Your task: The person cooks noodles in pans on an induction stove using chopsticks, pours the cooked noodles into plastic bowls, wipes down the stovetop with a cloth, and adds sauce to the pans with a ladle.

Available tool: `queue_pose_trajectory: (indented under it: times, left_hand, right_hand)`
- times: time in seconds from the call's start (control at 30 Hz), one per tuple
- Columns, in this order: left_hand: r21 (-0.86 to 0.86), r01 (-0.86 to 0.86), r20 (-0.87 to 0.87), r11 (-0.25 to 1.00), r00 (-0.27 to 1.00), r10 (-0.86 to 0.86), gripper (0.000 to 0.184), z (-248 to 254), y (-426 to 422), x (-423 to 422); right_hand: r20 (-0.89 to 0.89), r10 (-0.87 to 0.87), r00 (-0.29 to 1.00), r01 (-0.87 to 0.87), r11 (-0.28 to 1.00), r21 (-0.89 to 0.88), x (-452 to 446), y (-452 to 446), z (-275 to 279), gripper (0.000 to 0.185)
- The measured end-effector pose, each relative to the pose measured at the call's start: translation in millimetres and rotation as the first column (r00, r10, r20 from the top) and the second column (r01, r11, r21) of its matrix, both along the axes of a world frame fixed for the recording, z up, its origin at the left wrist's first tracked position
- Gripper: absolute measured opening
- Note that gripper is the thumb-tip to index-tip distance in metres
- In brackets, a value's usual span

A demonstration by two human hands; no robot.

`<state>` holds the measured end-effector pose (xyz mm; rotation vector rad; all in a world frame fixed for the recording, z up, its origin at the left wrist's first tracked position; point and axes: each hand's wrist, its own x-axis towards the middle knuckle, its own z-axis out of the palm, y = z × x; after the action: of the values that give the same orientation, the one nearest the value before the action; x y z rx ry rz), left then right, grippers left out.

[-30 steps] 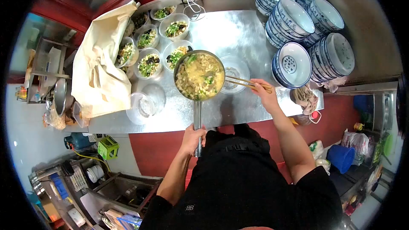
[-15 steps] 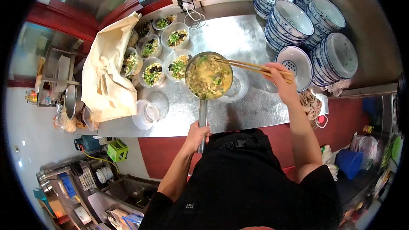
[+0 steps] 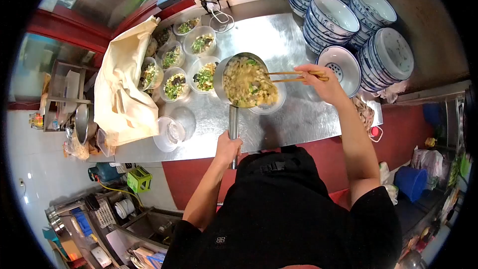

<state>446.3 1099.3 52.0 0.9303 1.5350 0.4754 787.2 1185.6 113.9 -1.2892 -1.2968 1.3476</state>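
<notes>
My left hand (image 3: 229,149) is wrapped round the long metal handle of a saucepan (image 3: 218,82). Inside is a soupy egg mixture (image 3: 244,82) with green and dark bits. The pan tilts to the right, and its contents reach the right rim above a clear plastic bowl (image 3: 282,100), which it partly hides. Wooden chopsticks (image 3: 286,77) are gripped in my right hand (image 3: 322,85), their tips at the mixture by the pan's right edge.
Several plastic bowls of chopped greens (image 3: 174,86) stand left of the pan, beside a cream cloth bag (image 3: 124,89). A clear tub (image 3: 167,137) sits near the front edge. Stacked blue-and-white bowls (image 3: 334,15) fill the right back of the steel table (image 3: 259,35).
The saucepan has tipped to the right, and its mixture has shifted to that rim over the plastic bowl. My right hand has moved slightly left, bringing the chopsticks nearly level.
</notes>
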Motion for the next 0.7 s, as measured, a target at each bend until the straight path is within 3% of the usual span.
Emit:
queue_pose_trajectory:
  times: [0.33, 0.5, 0.7]
  left_hand:
    - [0.148, 0.064, -0.203, 0.987, 0.979, -0.033, 0.011, -3, 4, -2]
    - [0.291, 0.237, -0.47, 0.927, 0.879, -0.077, 0.019, -3, 5, -1]
    - [0.24, 0.398, -0.66, 0.885, 0.735, -0.152, 0.024, -5, 5, 0]
  right_hand:
    - [-0.241, -0.22, 0.945, 0.2, 0.974, -0.105, -18, -38, -57, 0.027]
    - [-0.374, -0.382, 0.845, 0.352, 0.924, -0.149, -34, -53, -85, 0.029]
    - [-0.45, -0.498, 0.741, 0.46, 0.865, -0.2, -52, -66, -101, 0.029]
